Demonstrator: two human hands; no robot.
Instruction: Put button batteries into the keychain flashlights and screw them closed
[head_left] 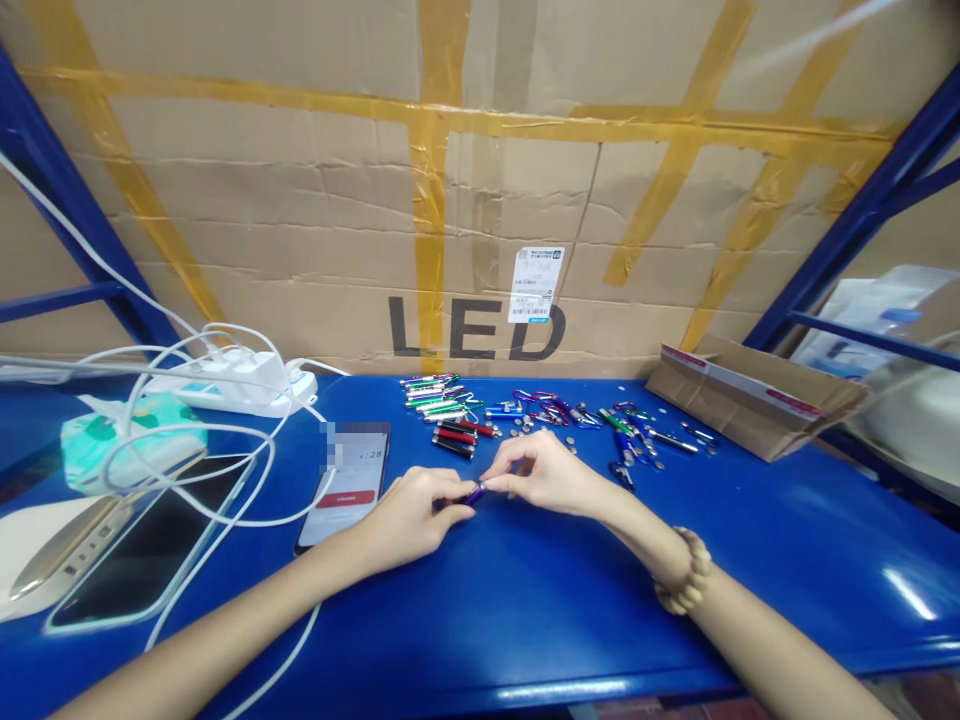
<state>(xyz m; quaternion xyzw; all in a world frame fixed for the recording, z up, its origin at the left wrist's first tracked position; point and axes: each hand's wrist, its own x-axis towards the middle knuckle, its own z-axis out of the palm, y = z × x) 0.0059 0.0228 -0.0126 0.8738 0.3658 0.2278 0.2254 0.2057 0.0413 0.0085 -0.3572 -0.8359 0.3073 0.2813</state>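
Observation:
Between the thumb and fingers of my left hand [420, 510] is a small purple metal mini flashlight [474, 494], partly covered by the fingertips. My right hand [544, 475], with a beaded bracelet at the wrist, pinches at its silvery end; whether a separate small part is there I cannot tell. Beyond the hands lie a row of silver and green mini flashlights [439, 400] and a few red and black ones [455, 438]. Farther right is a loose spread of coloured flashlight parts with carabiner clips [559, 408], with small round button cells [570, 441] scattered among them.
A lit phone [346, 500] lies by my left forearm. Left of it are a dark-screened phone [150, 550], tangled white cables, a power strip [300, 388] and a tissue pack [135, 440]. An open cardboard tray [750, 395] stands right, before a large carton [300, 220] at the back.

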